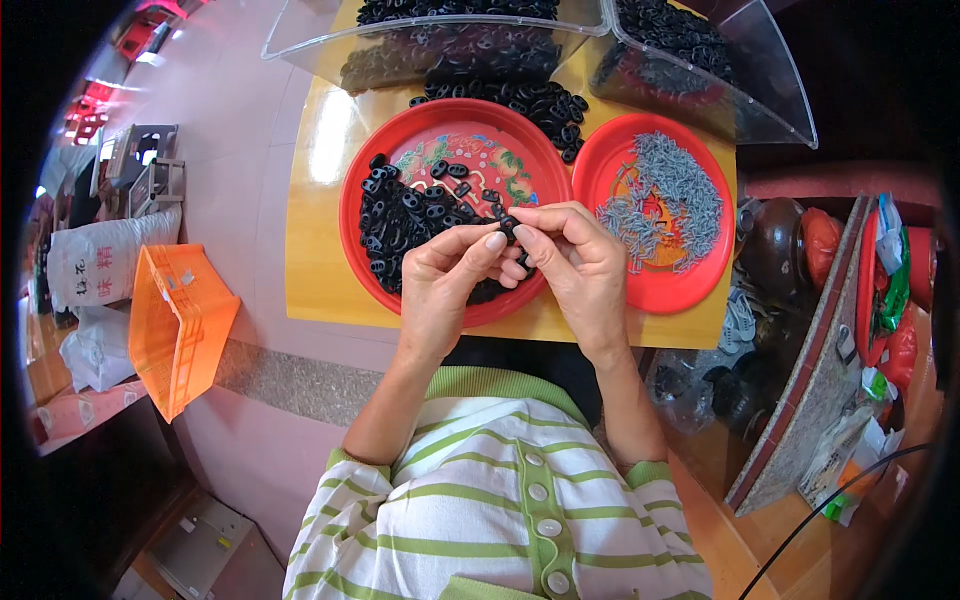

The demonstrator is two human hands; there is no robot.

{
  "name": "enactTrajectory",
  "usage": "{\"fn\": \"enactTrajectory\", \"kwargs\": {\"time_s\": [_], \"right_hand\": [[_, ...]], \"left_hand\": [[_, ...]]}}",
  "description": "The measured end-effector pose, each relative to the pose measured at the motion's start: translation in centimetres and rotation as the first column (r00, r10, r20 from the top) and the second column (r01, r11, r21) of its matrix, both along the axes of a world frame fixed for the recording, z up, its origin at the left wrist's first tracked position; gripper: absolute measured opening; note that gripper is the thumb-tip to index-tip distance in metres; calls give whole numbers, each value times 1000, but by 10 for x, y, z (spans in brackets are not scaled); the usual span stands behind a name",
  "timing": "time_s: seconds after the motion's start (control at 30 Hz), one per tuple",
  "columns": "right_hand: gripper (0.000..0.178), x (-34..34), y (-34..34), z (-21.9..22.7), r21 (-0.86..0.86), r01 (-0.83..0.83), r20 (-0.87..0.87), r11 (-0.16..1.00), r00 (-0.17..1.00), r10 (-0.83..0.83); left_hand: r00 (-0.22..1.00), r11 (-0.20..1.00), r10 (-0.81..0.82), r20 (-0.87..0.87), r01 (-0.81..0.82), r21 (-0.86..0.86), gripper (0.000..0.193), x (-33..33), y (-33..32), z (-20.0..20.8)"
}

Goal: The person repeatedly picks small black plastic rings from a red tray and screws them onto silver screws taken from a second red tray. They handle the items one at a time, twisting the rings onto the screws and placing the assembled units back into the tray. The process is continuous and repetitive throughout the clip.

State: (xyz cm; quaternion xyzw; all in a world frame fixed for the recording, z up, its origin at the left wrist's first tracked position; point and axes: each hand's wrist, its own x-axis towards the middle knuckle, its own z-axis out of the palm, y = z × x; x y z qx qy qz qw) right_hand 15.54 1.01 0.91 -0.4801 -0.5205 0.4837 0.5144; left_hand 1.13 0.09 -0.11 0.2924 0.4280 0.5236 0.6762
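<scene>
The person's left hand [440,285] and right hand [582,280] meet over the larger red tray [352,240], their fingers [552,222] pinching a small black piece [509,230] between thumbs and fingertips. I can see loose black pieces [400,215] heaped along that tray's left side. Close by on the yellow tabletop [318,210], a smaller red tray [668,297] holds grey pins [682,190]; clear bins [450,50] stand beyond.

Makeshift workroom, yellow table [318,250], parts bins [450,21], orange crate [202,335]
</scene>
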Motion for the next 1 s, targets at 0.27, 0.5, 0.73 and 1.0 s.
{"fn": "enactTrajectory", "kwargs": {"time_s": [0.27, 0.5, 0.73, 1.0], "right_hand": [[15, 0, -2, 6, 57, -68, 111, 996, 992, 62], [15, 2, -3, -2, 49, -87, 114, 995, 990, 81], [32, 5, -3, 15, 145, -93, 297, 985, 954, 46], [29, 9, -5, 15, 194, -20, 293, 981, 955, -39]], "left_hand": [[991, 993, -119, -56, 119, -3, 16, -15, 3, 4], [986, 985, -164, -33, 162, -65, 14, -16, 4, -2], [987, 989, -151, -63, 150, -9, 16, -9, 12, 8], [987, 988, -151, 58, 152, -1, 12, -2, 11, 9]]}}
